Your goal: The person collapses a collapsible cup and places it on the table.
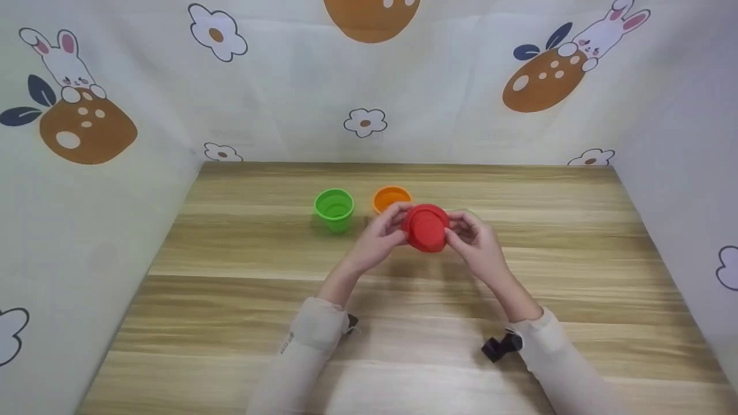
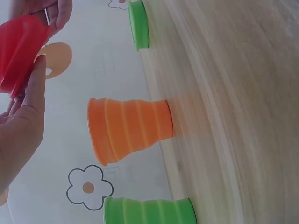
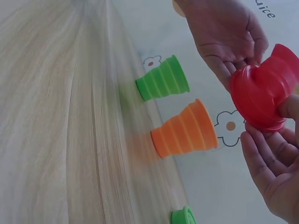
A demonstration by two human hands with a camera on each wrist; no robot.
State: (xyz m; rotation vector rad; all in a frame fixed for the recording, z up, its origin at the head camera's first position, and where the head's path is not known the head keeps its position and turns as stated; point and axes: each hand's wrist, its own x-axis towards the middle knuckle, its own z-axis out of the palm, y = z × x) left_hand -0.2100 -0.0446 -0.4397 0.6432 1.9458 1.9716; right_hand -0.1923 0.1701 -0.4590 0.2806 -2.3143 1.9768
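Note:
A red collapsible cup (image 1: 428,229) is raised above the table between both hands. My left hand (image 1: 376,242) pinches its left rim between thumb and fingers, while my right hand (image 1: 479,246) grips the opposite side. In the right wrist view the red cup (image 3: 264,95) looks bent, its wall partly folded and its base jutting out at a tilt. Just behind the left hand stands an extended orange cup (image 1: 392,197). An extended green cup (image 1: 334,207) stands left of it. A low, flattened green piece (image 2: 139,25) lies behind the right hand, mostly hidden in the head view.
The wood-grain table (image 1: 277,334) extends around the hands. A printed cloth (image 1: 288,86) with rabbits, fruit and flowers hangs behind it, and pale panels (image 1: 680,144) flank both sides. A black wrist device (image 1: 501,344) sits by the right cuff.

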